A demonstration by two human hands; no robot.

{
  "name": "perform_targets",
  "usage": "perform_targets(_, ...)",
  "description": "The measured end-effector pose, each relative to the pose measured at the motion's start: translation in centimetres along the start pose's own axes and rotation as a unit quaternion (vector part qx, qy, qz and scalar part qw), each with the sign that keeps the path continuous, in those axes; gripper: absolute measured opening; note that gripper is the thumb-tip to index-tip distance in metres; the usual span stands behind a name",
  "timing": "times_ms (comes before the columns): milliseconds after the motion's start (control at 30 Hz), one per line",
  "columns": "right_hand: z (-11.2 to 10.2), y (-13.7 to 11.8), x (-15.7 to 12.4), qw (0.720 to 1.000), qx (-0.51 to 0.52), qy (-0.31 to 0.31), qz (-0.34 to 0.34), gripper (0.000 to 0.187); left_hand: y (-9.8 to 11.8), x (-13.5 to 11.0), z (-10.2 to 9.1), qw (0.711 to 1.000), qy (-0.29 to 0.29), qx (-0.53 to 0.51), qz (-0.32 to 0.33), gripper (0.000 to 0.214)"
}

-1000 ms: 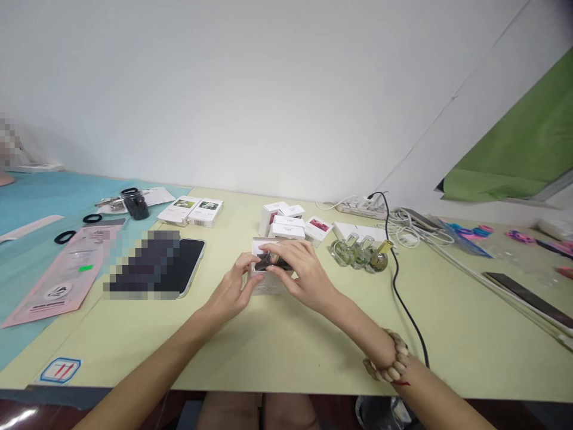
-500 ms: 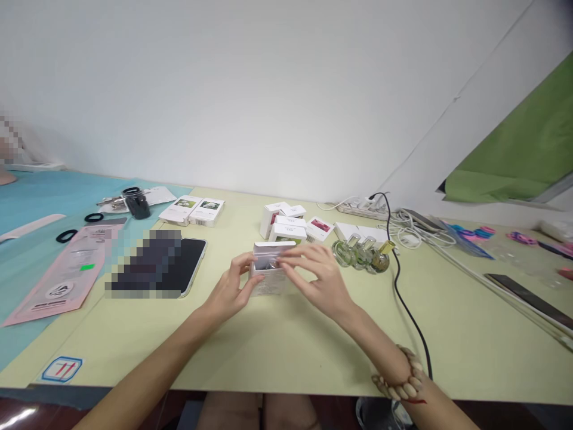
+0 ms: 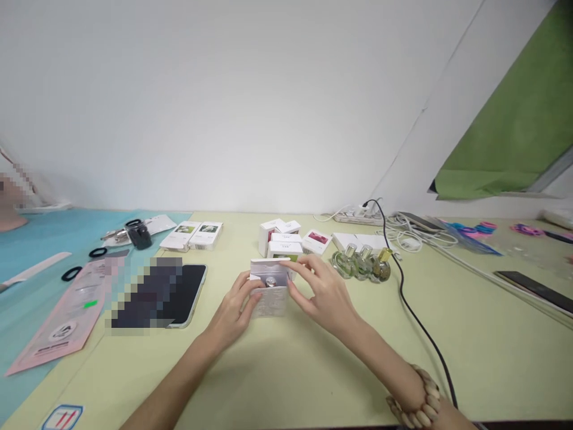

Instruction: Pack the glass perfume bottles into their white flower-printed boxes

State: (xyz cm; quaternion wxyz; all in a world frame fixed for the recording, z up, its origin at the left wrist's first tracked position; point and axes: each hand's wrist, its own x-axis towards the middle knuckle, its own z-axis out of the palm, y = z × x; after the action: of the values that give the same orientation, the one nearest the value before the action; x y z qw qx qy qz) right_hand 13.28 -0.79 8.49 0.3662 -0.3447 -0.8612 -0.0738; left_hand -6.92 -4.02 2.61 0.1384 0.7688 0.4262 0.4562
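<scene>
Rising along the far side, a white wall (image 3: pixel 224 107) backs a pale yellow table (image 3: pixel 331 370), where a dark-screened tablet (image 3: pixel 188 295) lies on the left. Near the table's middle, two bare hands frame a small carton. The right hand (image 3: pixel 323 292) reaches in from the right, thumb and forefinger narrowly parted and meeting the carton's right edge; whether they grip it or merely rest there cannot be told. The left hand (image 3: pixel 237 304) holds the same carton from the left, its thumb on the near face and its fingers at the left side of the opening. Between the two hands stands the white box (image 3: pixel 271 303), upright and open at the top, its near face covered in fine grey print too small to read, its flap (image 3: pixel 270 263) raised on the far side. Just beyond it, white cartons (image 3: pixel 285 237) with picture panels sit in a cluster; to the right of the right hand, clear glass bottles (image 3: pixel 362 269) lie side by side. Smallest of all, a shiny, silvery round piece (image 3: pixel 271 282) shows inside the box's opening.
</scene>
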Motion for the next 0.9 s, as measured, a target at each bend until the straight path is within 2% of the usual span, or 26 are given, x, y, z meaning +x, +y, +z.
perform_targets(100, -0.2, -0.1, 0.5, 1.000, -0.001, -0.018, 0.004, 0.027, -0.4, -0.2, 0.6, 0.999, 0.023, -0.023, -0.011, 0.019)
perform_targets(167, -0.5, 0.0, 0.8, 0.999, 0.032, -0.033, 0.007, 0.020, -0.8, -0.3, 1.1, 0.994, 0.070, -0.076, -0.024, 0.023)
perform_targets(233, -0.6, 0.2, 0.9, 0.996, 0.069, -0.051, 0.008, 0.017, -1.2, -0.3, 1.6, 0.991, 0.087, -0.102, -0.027, 0.023)
perform_targets(433, -1.0, 0.2, 0.6, 0.988, 0.101, -0.111, 0.038, 0.015, -1.5, 0.0, 1.3, 0.994, 0.081, -0.069, -0.031, 0.022)
perform_targets(533, -1.2, -0.1, 0.7, 0.984, 0.111, -0.132, 0.036, 0.019, -1.2, 0.1, 0.6, 0.998, 0.051, -0.029, -0.021, 0.023)
perform_targets(667, -0.2, 0.3, 0.2, 0.981, 0.167, -0.093, 0.040, 0.020, -0.6, 0.2, 0.0, 0.999, 0.016, 0.028, -0.009, 0.028)
perform_targets(767, 0.9, 0.7, -0.7, 0.979, 0.191, -0.056, 0.041, 0.024, -0.3, 0.4, 0.0, 0.999, 0.026, 0.027, -0.008, 0.028)
perform_targets(833, 1.3, 0.8, -1.0, 0.980, 0.187, -0.054, 0.027, 0.020, -0.2, 0.6, 0.0, 0.999, 0.031, 0.029, -0.004, 0.028)
perform_targets(900, 1.1, 0.7, -0.9, 0.981, 0.183, -0.040, 0.042, 0.016, -0.3, 0.8, 0.1, 0.999, 0.033, 0.025, 0.000, 0.027)
